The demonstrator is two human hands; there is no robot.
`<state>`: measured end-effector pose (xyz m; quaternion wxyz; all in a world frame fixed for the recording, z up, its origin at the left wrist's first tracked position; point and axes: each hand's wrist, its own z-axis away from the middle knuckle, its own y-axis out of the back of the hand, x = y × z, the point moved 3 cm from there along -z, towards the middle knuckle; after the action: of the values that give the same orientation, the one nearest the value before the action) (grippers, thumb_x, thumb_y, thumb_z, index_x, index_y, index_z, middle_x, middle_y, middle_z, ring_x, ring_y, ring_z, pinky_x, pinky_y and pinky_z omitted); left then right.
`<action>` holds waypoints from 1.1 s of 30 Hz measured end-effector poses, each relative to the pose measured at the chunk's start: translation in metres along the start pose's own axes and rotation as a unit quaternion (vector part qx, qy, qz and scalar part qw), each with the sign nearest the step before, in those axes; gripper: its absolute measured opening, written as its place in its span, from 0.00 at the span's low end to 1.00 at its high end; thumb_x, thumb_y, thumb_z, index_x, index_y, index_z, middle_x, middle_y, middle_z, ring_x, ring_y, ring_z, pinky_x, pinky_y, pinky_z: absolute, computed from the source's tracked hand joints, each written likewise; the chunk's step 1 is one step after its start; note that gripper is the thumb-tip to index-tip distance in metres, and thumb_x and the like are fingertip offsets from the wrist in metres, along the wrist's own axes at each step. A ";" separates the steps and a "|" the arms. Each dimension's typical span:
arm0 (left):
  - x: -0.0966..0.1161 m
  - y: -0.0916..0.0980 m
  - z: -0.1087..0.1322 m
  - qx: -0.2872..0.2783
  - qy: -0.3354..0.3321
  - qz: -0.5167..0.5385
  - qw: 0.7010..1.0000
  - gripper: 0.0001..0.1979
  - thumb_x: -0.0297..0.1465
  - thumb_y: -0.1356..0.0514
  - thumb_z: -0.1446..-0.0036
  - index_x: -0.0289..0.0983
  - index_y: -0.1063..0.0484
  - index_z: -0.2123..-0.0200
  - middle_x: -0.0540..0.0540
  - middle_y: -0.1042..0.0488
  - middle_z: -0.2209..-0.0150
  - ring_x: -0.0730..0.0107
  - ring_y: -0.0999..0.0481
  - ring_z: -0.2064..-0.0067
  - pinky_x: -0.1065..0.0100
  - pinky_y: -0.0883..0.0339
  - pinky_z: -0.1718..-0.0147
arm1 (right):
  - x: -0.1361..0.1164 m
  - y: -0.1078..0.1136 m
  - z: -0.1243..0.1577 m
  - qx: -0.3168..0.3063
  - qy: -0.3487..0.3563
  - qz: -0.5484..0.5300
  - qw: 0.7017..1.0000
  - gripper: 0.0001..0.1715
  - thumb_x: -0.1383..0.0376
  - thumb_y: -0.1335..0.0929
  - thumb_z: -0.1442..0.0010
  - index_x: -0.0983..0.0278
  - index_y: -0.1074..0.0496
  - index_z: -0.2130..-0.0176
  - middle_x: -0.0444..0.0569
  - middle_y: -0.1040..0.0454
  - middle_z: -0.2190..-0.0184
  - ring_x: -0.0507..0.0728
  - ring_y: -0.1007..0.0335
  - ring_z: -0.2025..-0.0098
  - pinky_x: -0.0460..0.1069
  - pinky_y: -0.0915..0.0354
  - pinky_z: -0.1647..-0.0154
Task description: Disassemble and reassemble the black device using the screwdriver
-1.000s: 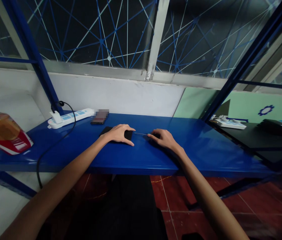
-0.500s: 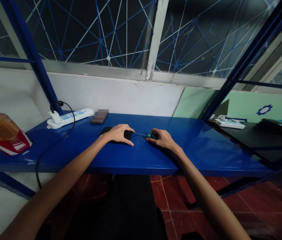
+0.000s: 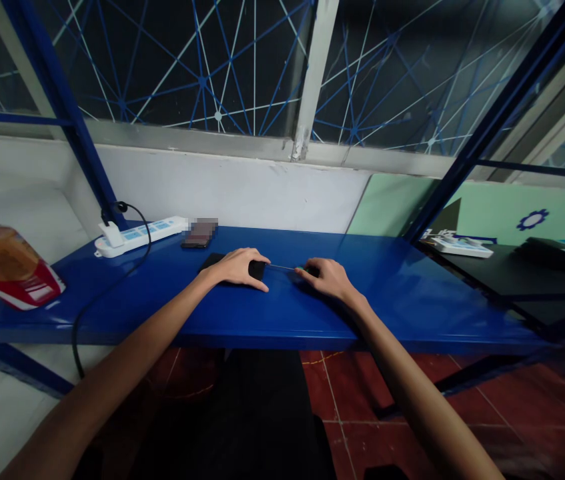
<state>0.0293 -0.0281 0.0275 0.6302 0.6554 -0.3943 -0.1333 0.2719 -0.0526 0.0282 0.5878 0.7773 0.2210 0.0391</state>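
Observation:
My left hand [image 3: 237, 267] lies over a flat black box-like object [image 3: 257, 269] on the blue table, its thumb and forefinger spread around the right end. What kind of object it is I cannot make out, as the hand covers most of it. To the right, my right hand [image 3: 326, 275] is closed round the handle of a screwdriver [image 3: 282, 267]. Its thin metal shaft lies nearly level and points left at the black object's right side. Only a little of the green handle shows between the fingers; whether the tip touches is too small to tell.
Behind my left hand lie a dark phone-like object [image 3: 199, 235] and a white power strip [image 3: 142, 235] with a black cable [image 3: 112, 285]. A bottle of orange-brown liquid [image 3: 9, 263] stands at the left. Another white strip [image 3: 462, 247] is at the right, beyond a blue frame post [image 3: 442, 180].
My right fingers have shifted slightly on the screwdriver and now cover most of the green handle that showed before. My left hand and the black object have stayed in place.

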 end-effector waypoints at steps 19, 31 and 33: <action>0.008 0.006 -0.004 0.096 -0.051 0.066 0.992 0.27 0.53 0.35 0.55 0.40 0.24 0.58 0.44 0.26 0.48 0.56 0.29 0.46 0.59 0.39 0.47 | 0.002 0.006 0.001 0.015 -0.039 0.004 0.999 0.27 0.45 0.40 0.40 0.62 0.26 0.72 0.47 0.25 0.75 0.54 0.35 0.73 0.48 0.51 0.74; 0.014 0.001 -0.004 0.026 -0.030 0.059 0.997 0.34 0.55 0.38 0.51 0.39 0.28 0.47 0.43 0.32 0.41 0.55 0.33 0.41 0.56 0.42 0.42 | 0.004 0.009 0.000 0.041 -0.054 0.010 0.998 0.27 0.45 0.38 0.41 0.62 0.25 0.73 0.50 0.24 0.75 0.56 0.33 0.72 0.48 0.51 0.75; 0.015 0.000 -0.004 0.008 -0.029 0.050 0.998 0.36 0.55 0.39 0.50 0.39 0.30 0.44 0.43 0.35 0.39 0.53 0.36 0.39 0.55 0.44 0.41 | 0.005 0.009 0.000 0.052 -0.065 0.012 0.996 0.27 0.45 0.38 0.42 0.62 0.25 0.73 0.50 0.24 0.74 0.56 0.33 0.72 0.48 0.51 0.75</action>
<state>0.0422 -0.0354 0.0331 0.6193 0.6359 -0.4453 -0.1174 0.2795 -0.0528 0.0358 0.5594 0.8102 0.1745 -0.0160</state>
